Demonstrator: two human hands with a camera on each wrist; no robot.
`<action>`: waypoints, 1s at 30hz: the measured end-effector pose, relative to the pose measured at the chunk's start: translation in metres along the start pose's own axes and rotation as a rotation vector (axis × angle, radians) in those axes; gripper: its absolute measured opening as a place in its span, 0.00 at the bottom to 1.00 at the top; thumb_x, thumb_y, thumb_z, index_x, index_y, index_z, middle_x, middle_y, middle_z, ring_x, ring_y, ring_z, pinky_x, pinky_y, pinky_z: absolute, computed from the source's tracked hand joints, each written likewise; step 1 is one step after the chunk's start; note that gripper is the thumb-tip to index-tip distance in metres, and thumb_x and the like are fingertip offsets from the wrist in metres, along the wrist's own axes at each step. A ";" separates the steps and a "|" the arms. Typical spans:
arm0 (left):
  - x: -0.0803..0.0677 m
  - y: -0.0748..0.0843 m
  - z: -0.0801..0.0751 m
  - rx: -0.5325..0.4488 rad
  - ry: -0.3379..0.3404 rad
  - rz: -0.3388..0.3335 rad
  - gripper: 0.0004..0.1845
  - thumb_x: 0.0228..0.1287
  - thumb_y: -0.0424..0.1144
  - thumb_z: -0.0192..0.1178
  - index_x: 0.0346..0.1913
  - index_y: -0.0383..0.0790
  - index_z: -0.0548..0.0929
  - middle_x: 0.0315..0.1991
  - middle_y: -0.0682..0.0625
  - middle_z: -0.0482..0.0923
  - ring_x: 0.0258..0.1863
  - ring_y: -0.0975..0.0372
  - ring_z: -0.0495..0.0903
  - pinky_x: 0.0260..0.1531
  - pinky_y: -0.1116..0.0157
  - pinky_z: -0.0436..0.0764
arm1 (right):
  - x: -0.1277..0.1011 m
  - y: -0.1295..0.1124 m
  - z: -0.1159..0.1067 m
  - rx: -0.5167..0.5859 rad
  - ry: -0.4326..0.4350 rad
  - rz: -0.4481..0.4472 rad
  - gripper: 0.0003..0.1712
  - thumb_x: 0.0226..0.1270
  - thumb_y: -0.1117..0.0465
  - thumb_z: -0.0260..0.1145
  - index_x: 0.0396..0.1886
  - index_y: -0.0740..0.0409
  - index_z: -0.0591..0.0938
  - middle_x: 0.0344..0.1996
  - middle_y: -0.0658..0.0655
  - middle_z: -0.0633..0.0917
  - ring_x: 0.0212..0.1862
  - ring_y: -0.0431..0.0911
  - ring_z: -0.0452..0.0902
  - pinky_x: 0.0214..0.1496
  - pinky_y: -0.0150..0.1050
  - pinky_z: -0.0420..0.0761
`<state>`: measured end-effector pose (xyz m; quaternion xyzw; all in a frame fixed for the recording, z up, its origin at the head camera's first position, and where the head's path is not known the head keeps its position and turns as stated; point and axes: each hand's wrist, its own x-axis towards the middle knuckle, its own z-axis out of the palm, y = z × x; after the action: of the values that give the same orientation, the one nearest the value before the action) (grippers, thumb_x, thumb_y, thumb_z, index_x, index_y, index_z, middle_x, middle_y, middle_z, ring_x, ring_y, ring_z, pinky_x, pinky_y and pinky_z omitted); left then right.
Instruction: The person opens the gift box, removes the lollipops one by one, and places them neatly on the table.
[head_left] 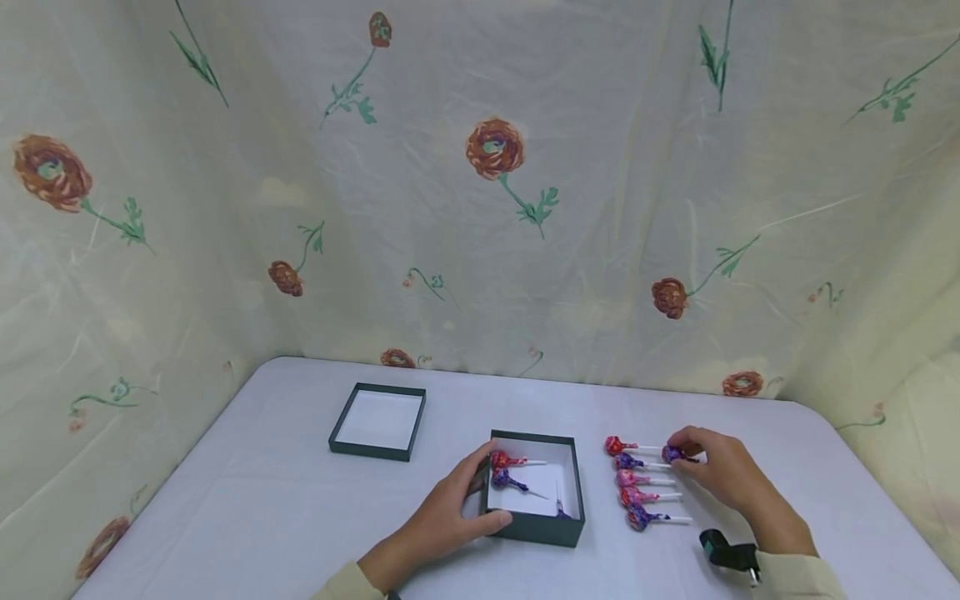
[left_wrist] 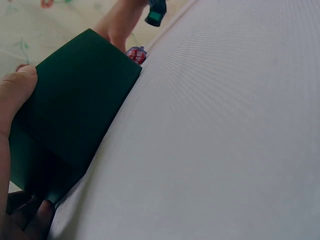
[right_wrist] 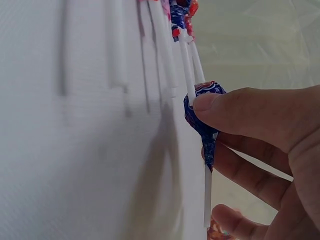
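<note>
Head view: the left hand (head_left: pixel 452 506), thumb and fingers spread wide apart, holds the green box (head_left: pixel 543 530). The right hand (head_left: pixel 726 472), almost closed, pinches a purple lollipop (head_left: pixel 671 453) near the other lollipops (head_left: pixel 628 477); farther back lies the lid (head_left: pixel 371 451).

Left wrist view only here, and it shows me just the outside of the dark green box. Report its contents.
Observer: In the dark green box lie a red lollipop, a purple lollipop and a third lollipop partly hidden by the near wall.
Operator: Now the right hand. State what it holds.
Observer: Thumb and fingers pinch a blue-purple wrapped lollipop by its candy end.
Operator: Last, give me anything left of the box.
Observer: A shallow green-rimmed piece, probably the lid, lies on the table, farther back than the box.
</note>
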<state>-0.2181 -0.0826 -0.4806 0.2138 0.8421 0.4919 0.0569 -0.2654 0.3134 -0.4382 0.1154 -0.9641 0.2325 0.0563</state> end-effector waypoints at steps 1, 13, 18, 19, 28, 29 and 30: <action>0.000 0.000 0.000 0.001 0.000 -0.002 0.46 0.58 0.59 0.64 0.76 0.61 0.52 0.74 0.56 0.55 0.71 0.59 0.59 0.67 0.52 0.63 | 0.000 0.001 0.001 0.001 -0.002 0.001 0.13 0.57 0.68 0.71 0.44 0.61 0.83 0.37 0.55 0.85 0.42 0.53 0.80 0.50 0.60 0.77; 0.000 0.001 0.000 0.001 0.003 -0.001 0.46 0.58 0.60 0.64 0.75 0.62 0.52 0.74 0.57 0.54 0.71 0.58 0.58 0.67 0.50 0.63 | -0.001 0.005 0.005 -0.001 -0.014 -0.007 0.13 0.57 0.69 0.70 0.43 0.58 0.84 0.39 0.56 0.85 0.43 0.54 0.79 0.50 0.61 0.76; 0.000 0.000 0.000 0.002 0.003 0.002 0.46 0.58 0.59 0.64 0.75 0.62 0.52 0.74 0.57 0.55 0.71 0.58 0.58 0.67 0.50 0.63 | -0.001 0.003 0.003 0.000 -0.018 -0.006 0.13 0.57 0.69 0.70 0.43 0.58 0.84 0.39 0.57 0.85 0.43 0.55 0.79 0.50 0.62 0.76; 0.000 0.000 0.000 0.002 0.004 0.002 0.46 0.58 0.59 0.64 0.75 0.62 0.52 0.74 0.57 0.55 0.71 0.58 0.58 0.67 0.50 0.63 | -0.001 0.003 0.002 0.001 -0.019 -0.006 0.13 0.57 0.68 0.70 0.43 0.58 0.84 0.39 0.57 0.85 0.43 0.55 0.79 0.50 0.62 0.76; -0.001 0.001 0.000 0.005 0.005 0.008 0.46 0.58 0.59 0.64 0.76 0.62 0.52 0.74 0.57 0.54 0.71 0.58 0.58 0.67 0.51 0.63 | -0.001 0.000 -0.002 0.000 -0.028 -0.015 0.12 0.58 0.67 0.70 0.43 0.57 0.84 0.42 0.58 0.85 0.44 0.56 0.79 0.48 0.61 0.77; -0.001 0.001 0.000 0.007 0.005 0.010 0.46 0.58 0.59 0.64 0.76 0.62 0.51 0.74 0.56 0.54 0.71 0.57 0.58 0.67 0.51 0.63 | -0.001 0.000 -0.002 0.000 -0.028 -0.018 0.12 0.58 0.67 0.70 0.43 0.57 0.84 0.42 0.59 0.85 0.44 0.56 0.79 0.48 0.62 0.77; -0.001 0.002 0.000 0.008 0.005 0.010 0.46 0.58 0.59 0.64 0.76 0.62 0.51 0.74 0.56 0.54 0.72 0.57 0.58 0.67 0.50 0.62 | -0.001 0.000 -0.003 0.000 -0.026 -0.017 0.12 0.58 0.66 0.70 0.43 0.57 0.84 0.42 0.59 0.85 0.44 0.56 0.79 0.49 0.62 0.77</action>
<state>-0.2172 -0.0826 -0.4791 0.2170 0.8432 0.4893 0.0512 -0.2638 0.3147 -0.4360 0.1265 -0.9637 0.2305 0.0459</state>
